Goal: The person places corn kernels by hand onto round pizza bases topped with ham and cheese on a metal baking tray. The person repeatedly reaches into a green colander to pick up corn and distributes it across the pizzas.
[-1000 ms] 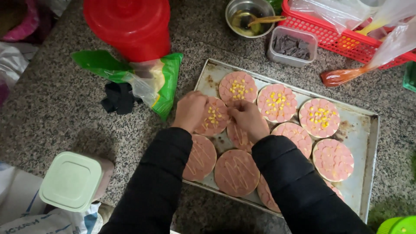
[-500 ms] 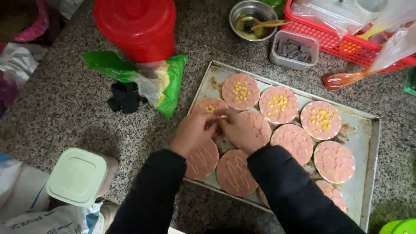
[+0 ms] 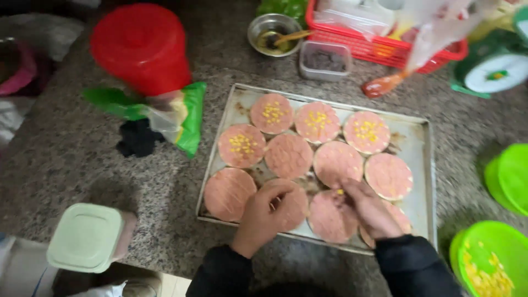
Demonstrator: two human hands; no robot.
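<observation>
A metal baking tray (image 3: 422,181) on the granite counter holds several round pink dough bases; those in the back row (image 3: 317,121) and one at the left (image 3: 241,144) carry yellow corn kernels. My left hand (image 3: 264,212) rests with curled fingers on a plain base in the front row (image 3: 291,204). My right hand (image 3: 369,208) lies over the neighbouring front bases (image 3: 330,215), with a corn kernel at its fingertips. Whether either hand encloses more corn is hidden.
A red lidded tub (image 3: 142,47) and a green plastic bag (image 3: 184,118) lie left of the tray. Behind stand a metal bowl (image 3: 272,34), a small clear box (image 3: 324,59) and a red basket (image 3: 385,41). Green bowls (image 3: 487,264), one with corn, sit at the right. A pale lidded container (image 3: 88,236) is front left.
Both hands have come back from the left-hand base in the middle row to the front row of the tray. That base now shows corn on it. The view has shifted right.
</observation>
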